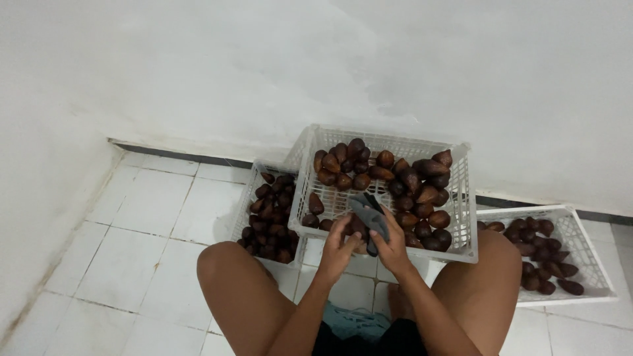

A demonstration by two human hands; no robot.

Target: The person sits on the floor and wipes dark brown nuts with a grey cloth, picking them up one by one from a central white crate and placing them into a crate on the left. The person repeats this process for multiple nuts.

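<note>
I sit on the floor with my knees apart. My left hand (339,242) and my right hand (390,245) meet over the front rim of a white plastic crate (302,173) raised in front of me. Between them they hold a dark brown scaly fruit (358,228) and a dark grey tool or cloth (371,214); my right hand grips the grey thing, my left hand steadies the fruit. The crate holds several of the same brown fruits (409,188), mostly along its back and right side.
A lower white crate (245,206) at the left is full of brown fruits. Another white crate (583,245) at the right holds several more. White walls close in behind and at the left. White floor tiles (145,237) spread to the left.
</note>
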